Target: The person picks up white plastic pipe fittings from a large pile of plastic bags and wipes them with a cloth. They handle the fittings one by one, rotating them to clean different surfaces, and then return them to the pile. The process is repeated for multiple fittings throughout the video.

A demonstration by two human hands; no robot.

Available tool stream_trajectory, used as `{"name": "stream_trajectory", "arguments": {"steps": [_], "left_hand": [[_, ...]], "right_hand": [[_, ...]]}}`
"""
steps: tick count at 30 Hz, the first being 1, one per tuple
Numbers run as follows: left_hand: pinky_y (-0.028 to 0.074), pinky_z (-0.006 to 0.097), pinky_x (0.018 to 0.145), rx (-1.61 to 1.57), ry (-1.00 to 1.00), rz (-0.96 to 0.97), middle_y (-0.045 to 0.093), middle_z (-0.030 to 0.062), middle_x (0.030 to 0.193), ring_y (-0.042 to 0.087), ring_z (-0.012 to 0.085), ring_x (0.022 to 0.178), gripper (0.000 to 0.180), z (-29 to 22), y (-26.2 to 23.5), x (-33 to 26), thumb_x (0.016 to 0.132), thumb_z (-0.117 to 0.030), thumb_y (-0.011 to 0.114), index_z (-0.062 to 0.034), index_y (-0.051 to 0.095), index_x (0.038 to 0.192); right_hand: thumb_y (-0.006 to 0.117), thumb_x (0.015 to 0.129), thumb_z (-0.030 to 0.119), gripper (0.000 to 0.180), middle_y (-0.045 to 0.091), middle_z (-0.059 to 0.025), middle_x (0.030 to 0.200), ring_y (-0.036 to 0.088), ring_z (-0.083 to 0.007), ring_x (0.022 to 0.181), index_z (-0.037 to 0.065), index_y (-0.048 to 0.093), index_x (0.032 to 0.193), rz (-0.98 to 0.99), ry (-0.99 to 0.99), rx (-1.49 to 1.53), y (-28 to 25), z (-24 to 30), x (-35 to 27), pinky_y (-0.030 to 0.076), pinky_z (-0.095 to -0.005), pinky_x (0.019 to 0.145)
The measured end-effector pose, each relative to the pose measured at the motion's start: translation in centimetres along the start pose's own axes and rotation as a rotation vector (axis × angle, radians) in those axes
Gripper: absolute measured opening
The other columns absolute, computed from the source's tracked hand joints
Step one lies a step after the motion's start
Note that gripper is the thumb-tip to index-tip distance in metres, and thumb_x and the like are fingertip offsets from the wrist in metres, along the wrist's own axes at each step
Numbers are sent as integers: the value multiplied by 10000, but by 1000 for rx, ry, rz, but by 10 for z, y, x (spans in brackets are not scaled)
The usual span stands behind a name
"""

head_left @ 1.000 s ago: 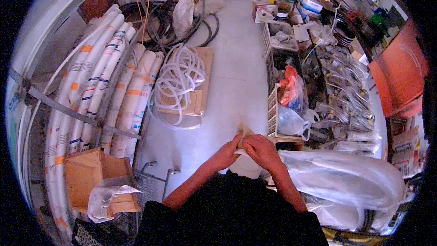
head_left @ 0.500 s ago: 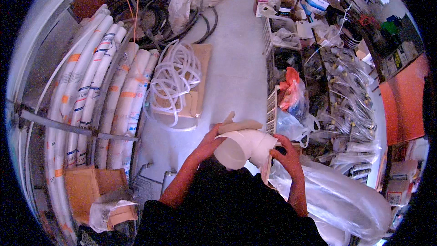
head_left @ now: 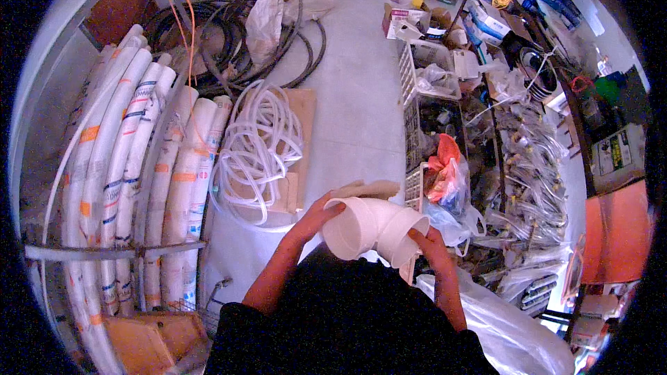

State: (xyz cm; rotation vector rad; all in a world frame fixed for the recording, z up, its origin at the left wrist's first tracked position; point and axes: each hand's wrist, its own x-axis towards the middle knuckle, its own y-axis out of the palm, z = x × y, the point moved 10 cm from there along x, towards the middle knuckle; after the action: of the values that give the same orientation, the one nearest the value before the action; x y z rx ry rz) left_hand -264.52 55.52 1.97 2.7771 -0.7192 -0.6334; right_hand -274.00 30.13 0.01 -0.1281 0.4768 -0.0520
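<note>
A wide white plastic pipe elbow is between my two hands, close in front of my dark top. My left hand grips its left end, with the thumb over the rim. My right hand holds the rim of its right end, the thumb on the near side. Both round openings of the elbow face down toward me. Just beyond it shows a torn-edged piece of brown cardboard; the elbow partly hides it, and I cannot tell what it rests on.
Long wrapped white pipes stand in a metal rack at the left. A coil of clear hose lies on flat cardboard. Plastic baskets and bagged parts line the right. Black hose lies farther off.
The elbow has turned in my hands, so its right opening now faces me more. The surroundings sit lower in the picture, as the view has tilted up.
</note>
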Motion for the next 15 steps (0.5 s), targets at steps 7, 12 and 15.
{"name": "stream_trajectory", "arguments": {"steps": [7,12,15], "left_hand": [[443,302,882,98,150,-120,551,83,1174,529,169,1034,522,-51,-94,64,876,-288,621,-49,430,1300],[451,266,783,362,223,-376,589,75,1006,550,150,910,279,-68,-151,101,872,-211,608,-18,586,1073],[449,283,790,345,333,-320,586,93,957,555,173,900,248,-93,-122,120,868,-186,594,-11,589,1045]], "right_hand": [[579,879,261,319,666,-115,945,621,-209,882,10,618,1072,-206,-13,-87,2,30,69,484,-344,787],[547,891,233,321,666,-149,944,637,-233,847,3,596,1110,-315,-100,-197,2,78,96,493,-352,771],[510,905,214,320,659,-187,977,645,-285,875,7,583,1137,-322,-171,-365,11,113,122,494,-375,787]]}}
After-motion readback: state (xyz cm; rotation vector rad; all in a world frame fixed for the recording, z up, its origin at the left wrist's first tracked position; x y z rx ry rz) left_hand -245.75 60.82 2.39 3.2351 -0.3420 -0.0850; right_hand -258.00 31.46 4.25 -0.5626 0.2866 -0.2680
